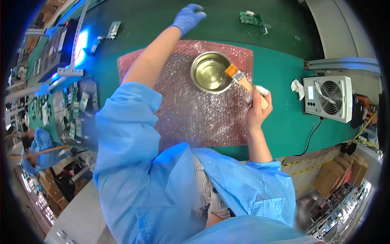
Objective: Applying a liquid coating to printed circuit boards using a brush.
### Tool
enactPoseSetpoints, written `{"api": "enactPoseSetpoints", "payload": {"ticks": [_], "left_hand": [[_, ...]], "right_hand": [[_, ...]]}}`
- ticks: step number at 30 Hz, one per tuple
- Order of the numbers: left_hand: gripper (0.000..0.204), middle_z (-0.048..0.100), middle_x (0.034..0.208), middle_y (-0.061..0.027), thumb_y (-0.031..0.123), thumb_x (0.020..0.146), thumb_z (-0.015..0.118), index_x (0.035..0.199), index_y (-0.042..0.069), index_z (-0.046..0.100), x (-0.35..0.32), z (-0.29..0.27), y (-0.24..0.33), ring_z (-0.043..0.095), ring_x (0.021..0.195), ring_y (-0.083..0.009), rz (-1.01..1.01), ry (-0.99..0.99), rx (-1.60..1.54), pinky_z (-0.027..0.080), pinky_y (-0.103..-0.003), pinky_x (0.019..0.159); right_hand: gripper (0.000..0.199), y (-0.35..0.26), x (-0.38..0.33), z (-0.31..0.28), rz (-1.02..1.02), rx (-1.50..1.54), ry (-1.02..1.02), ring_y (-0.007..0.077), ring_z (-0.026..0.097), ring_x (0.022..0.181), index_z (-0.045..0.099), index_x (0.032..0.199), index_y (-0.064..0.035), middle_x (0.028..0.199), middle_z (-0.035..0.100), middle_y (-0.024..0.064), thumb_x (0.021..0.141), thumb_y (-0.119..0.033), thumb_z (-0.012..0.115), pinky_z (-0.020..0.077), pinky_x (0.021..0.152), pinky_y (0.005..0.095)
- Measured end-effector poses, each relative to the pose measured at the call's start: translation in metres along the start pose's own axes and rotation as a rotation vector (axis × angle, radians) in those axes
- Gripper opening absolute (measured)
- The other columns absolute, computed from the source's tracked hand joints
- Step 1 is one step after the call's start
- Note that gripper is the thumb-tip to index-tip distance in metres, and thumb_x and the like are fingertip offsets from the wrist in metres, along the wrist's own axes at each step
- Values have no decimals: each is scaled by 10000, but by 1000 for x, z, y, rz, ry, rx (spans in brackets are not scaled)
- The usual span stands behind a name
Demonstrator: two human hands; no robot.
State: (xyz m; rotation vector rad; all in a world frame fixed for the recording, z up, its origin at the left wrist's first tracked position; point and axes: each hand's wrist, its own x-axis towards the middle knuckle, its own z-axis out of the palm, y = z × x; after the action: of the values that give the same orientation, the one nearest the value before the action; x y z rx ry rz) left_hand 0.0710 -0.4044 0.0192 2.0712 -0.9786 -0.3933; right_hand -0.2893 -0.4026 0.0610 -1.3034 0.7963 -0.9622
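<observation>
My right hand point(257, 106), with white covers on some fingertips, grips the wooden handle of a flat paintbrush point(245, 83). The brush's orange bristles reach the right rim of a round metal bowl point(195, 83) that holds clear yellowish liquid point(211, 75). Under the bowl lies a sheet of reddish bubble wrap point(195, 118). My left hand point(187, 19), in a blue glove with pale fingertips, is stretched far forward over the dark green surface point(221, 28). Its fingers are a little apart and nothing shows between them. A green circuit board point(252, 20) lies to its right.
A fan unit point(328, 97) stands on the green mat point(280, 118) at right, beside crumpled white tissue point(297, 89). Another board point(114, 30) lies far left, near a glowing blue light point(82, 45) and metal frame. More boards point(74, 106) lie at left; another person point(44, 148) sits beyond.
</observation>
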Motion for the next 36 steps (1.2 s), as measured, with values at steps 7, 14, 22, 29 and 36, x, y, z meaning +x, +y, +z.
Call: {"api": "enactPoseSetpoints", "payload": {"ticks": [7,14,22,29,36], "left_hand": [[540,400,1360,-127,479,824,509,1250,147,499,43,91,84,366,1257,-313,422,-224,407,318,-413,1031],[531,500,1243,-123,464,902,382,1335,157,405,34,52,82,437,1171,-296,317,-291,622,323,-432,993],[332,635,1043,-102,139,822,503,1128,192,619,4,-71,9,600,1005,-292,40,-273,1028,513,-399,781],[253,636,862,-148,264,803,521,965,105,633,-47,-173,-72,620,845,-300,242,124,1204,502,-383,757],[254,622,946,-162,203,874,560,992,-23,558,-162,-134,-49,629,633,-235,-463,323,-863,523,-303,481]], "right_hand": [[148,-7,12,-3,-52,-53,47,61,495,666,571,941,20,808,572,27,877,-114,573,404,587,194],[125,-4,6,-4,-38,-79,42,47,484,634,569,932,0,786,561,6,886,-115,551,379,545,188],[123,-23,-6,2,-121,-116,55,29,442,533,561,916,-34,676,520,-25,893,-155,556,328,457,181],[171,-43,7,18,-73,-134,-77,31,480,592,609,957,-18,719,563,-21,879,-171,597,366,504,179],[155,-5,19,26,102,-277,-243,24,477,554,610,878,-45,658,555,-30,868,-199,604,340,468,183]]}}
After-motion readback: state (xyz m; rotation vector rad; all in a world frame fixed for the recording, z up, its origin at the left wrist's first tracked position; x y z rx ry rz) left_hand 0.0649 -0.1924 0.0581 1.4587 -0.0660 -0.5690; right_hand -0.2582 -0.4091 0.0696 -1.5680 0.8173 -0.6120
